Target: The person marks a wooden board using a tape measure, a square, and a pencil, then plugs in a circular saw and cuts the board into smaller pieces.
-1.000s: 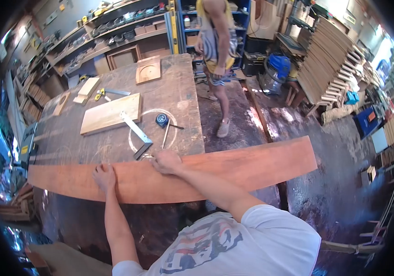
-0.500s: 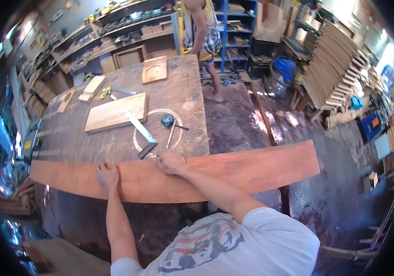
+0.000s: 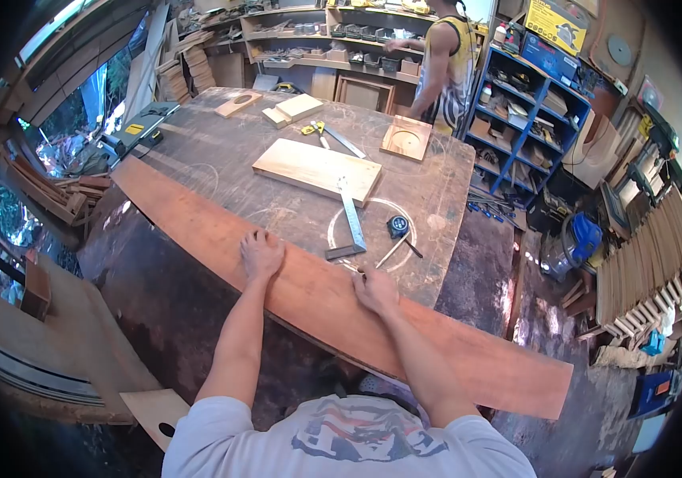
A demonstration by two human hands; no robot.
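A long reddish-brown wooden board (image 3: 321,291) lies along the near side of the workbench, its right end jutting past the bench corner. My left hand (image 3: 262,255) rests on top of it, fingers lying on the wood. Farther right, my right hand (image 3: 376,290) is closed at the board's far edge. Something small and dark shows at its fingertips; I cannot make out what. Just beyond lie a try square (image 3: 351,219), a blue tape measure (image 3: 397,227), a thin wooden stick (image 3: 393,251) and a dark pen-like piece (image 3: 414,249).
On the workbench (image 3: 221,187) are a pale thick plank (image 3: 317,169), a block with a round recess (image 3: 406,137) and a yellow-handled tool (image 3: 314,127). Behind it stands another person (image 3: 442,72) near blue shelves (image 3: 520,119). A blue-topped vacuum (image 3: 576,245) and stacked slats (image 3: 648,259) stand right.
My view has turned, so the board now runs diagonally and the bench sits farther right in view. Both hands stay on the board. The other person's arm is now stretched out toward the shelves.
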